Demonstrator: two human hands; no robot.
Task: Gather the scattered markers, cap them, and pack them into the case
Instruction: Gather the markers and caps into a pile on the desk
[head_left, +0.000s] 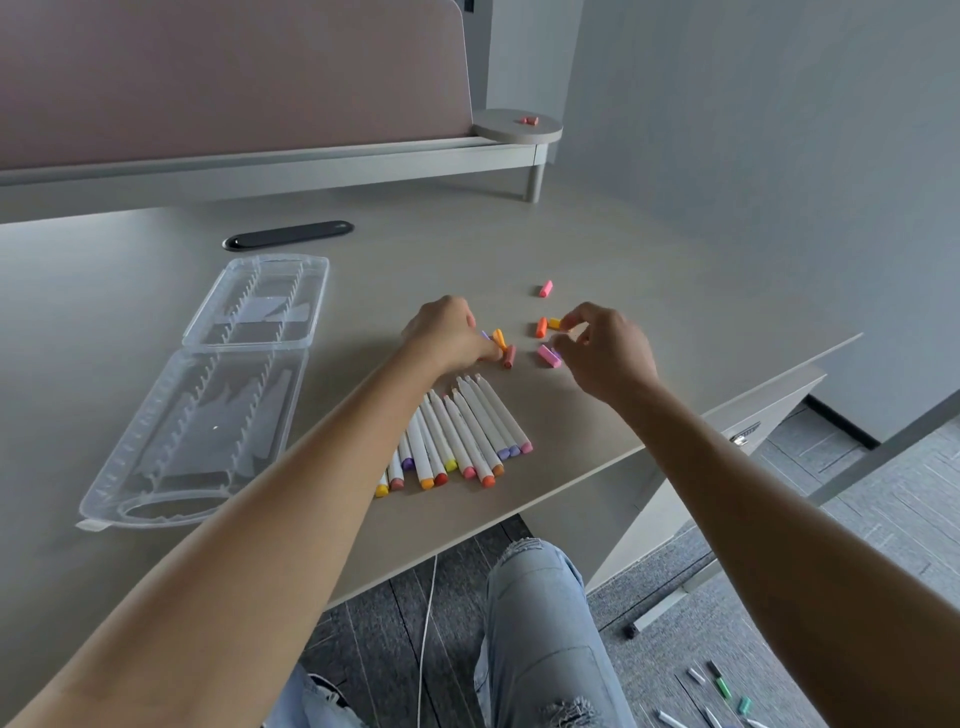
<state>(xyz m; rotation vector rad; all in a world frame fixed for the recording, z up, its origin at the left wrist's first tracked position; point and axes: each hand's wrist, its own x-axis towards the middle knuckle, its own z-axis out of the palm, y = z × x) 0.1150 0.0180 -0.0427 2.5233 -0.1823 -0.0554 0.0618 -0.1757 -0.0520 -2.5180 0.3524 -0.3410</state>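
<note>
Desk (623, 249): left hand (447, 332) curled over caps (501, 343), grip unclear; right hand (602, 348) pinching, contents hidden.

Both forearms (291, 499) are bare, no sleeves in view; the person wears light blue jeans (540, 644), faded, with frayed rips at the knee

Head view: from the person's head, facing forward and down.
Nearness: close above the desk (649, 249) near edge.
</note>
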